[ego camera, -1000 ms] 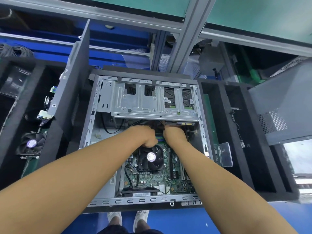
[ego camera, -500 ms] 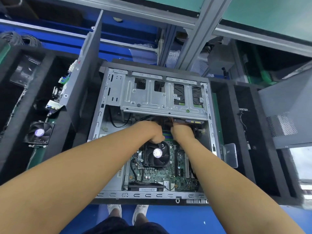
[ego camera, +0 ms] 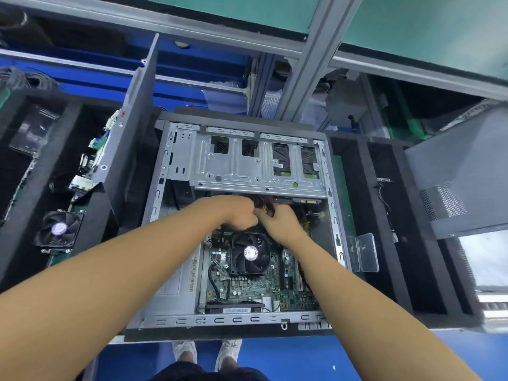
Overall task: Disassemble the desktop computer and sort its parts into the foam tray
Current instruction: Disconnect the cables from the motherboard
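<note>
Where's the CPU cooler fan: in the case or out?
In. CPU cooler fan sits on the motherboard inside the open case; right hand pinches cables beyond it.

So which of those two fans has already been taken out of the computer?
The fan at far left, lying in the black foam tray. The other fan is still mounted on the motherboard inside the open case.
</note>
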